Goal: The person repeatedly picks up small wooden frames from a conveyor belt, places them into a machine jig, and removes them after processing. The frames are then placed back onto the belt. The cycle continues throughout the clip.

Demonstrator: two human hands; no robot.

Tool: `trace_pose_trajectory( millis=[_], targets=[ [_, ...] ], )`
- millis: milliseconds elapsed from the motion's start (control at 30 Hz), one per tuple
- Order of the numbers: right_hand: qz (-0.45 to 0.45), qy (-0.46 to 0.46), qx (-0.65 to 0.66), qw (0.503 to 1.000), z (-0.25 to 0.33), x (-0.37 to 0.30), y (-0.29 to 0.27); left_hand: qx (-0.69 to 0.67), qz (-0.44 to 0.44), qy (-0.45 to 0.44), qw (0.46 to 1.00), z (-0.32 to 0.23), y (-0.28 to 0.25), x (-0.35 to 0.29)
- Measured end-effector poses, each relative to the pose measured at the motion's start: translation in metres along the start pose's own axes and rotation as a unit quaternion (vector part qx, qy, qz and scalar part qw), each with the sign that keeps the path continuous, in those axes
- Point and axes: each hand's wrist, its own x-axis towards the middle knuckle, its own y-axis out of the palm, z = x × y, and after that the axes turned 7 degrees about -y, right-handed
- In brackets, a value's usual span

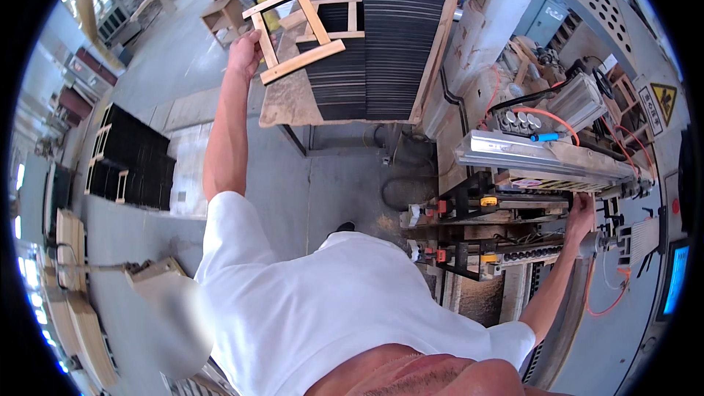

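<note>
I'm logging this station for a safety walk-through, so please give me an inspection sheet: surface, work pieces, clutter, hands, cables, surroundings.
Surface: worn table carrying a tall dark stack.
Work pieces: pale wooden frame, held up at the table's left edge; another dark stack stands low at left.
Clutter: sawdust-like patch on the floor near the machine.
Hands: left hand grips the frame's near-left side; right hand is at the machine, its grip unclear.
Cables: orange hose on the machine; dark hose looped low beside it.
Surroundings: yellow warning sign and lit blue screen at right.
</note>
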Motion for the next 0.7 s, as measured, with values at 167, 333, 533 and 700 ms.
trace_pose_trajectory(
  millis=[167, 333, 533, 700],
  targets=[
    [-0.027, 0.082, 0.192, 0.978, 0.097, -0.097, 0.010, 0.013, 0.000, -0.042, 0.999, 0.008, 0.022, 0.112],
    [0.025, 0.151, 0.250, 0.956, 0.161, -0.182, 0.048, 0.452, -0.065, 0.035, 0.889, 0.048, 0.035, 0.200],
    [0.057, 0.226, 0.209, 0.950, 0.195, -0.265, 0.084, 0.491, -0.031, 0.137, 0.860, 0.068, 0.065, 0.189],
    [0.046, 0.277, 0.197, 0.939, 0.228, -0.303, 0.092, 0.501, 0.149, 0.321, 0.789, 0.022, 0.082, 0.080]
  ],
)
